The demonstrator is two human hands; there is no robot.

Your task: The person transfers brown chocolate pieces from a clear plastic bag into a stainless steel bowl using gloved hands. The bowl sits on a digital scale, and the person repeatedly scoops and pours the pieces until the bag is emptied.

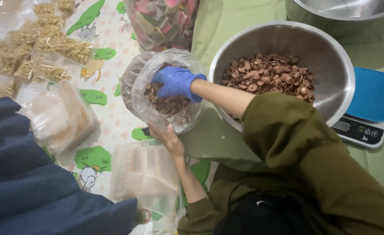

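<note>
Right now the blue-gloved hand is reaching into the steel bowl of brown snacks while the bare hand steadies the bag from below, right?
Not quite. The head view shows the gloved right hand inside the clear plastic bag, not the steel bowl. The bare left hand does steady the bag from below.

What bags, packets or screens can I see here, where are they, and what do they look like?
Clear plastic bag: centre, round, open, part full of brown pieces; blue-gloved right hand inside, bare left hand under it.
Small sealed packets: upper left, clear, golden snacks.
Empty bag stacks: left and bottom centre, clear.
Bag of coloured pieces: top centre.
Scale display: right, small grey panel under a blue platform.
</note>
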